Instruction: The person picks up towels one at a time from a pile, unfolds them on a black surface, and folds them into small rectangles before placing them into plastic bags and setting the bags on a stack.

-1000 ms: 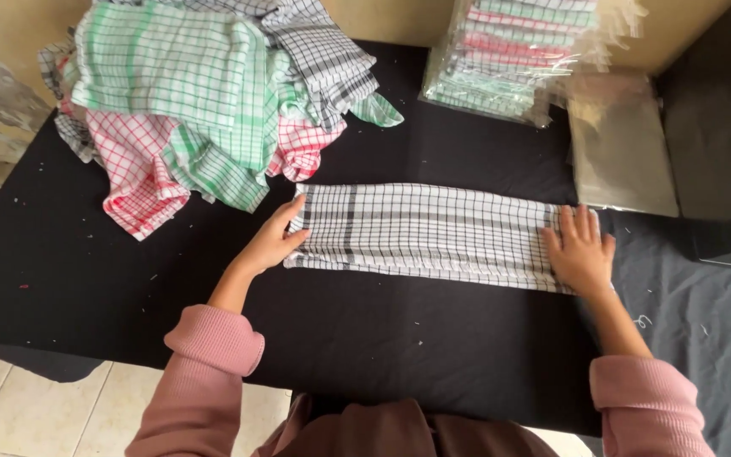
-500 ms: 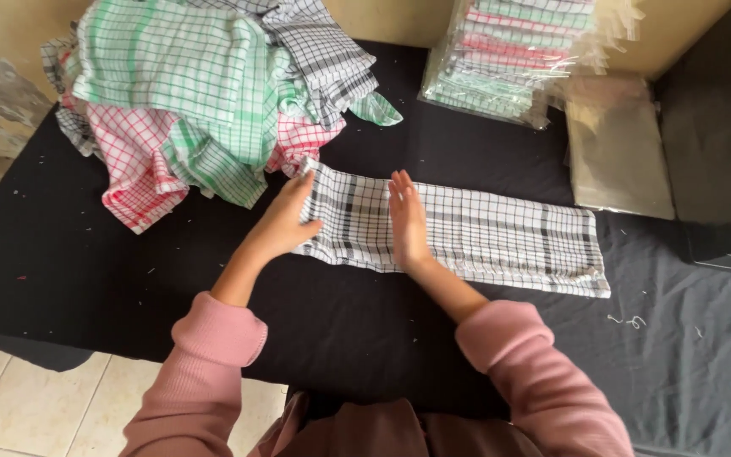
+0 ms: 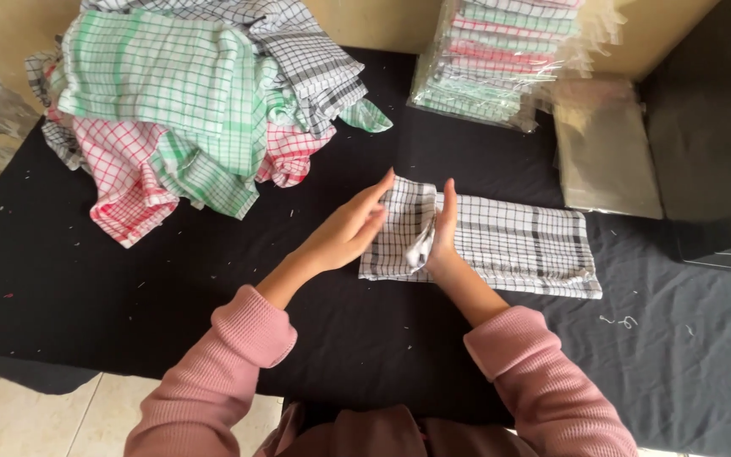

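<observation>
A black-and-white checked cloth point(image 3: 509, 245), folded into a long strip, lies on the black table cover point(image 3: 171, 296). My left hand point(image 3: 344, 230) lifts the strip's left end and curls it over toward the right. My right hand point(image 3: 442, 227) stands on edge across the strip, pressing down where the fold forms. Pink sleeves cover both forearms.
A heap of green, pink and grey checked cloths point(image 3: 188, 101) sits at the back left. A stack of bagged folded cloths point(image 3: 501, 59) stands at the back, with flat clear bags point(image 3: 607, 148) to its right. A dark box point(image 3: 704, 144) fills the right edge.
My right hand slid from the strip's right end to its left-middle. My left hand has picked up the left end and folds it over.
</observation>
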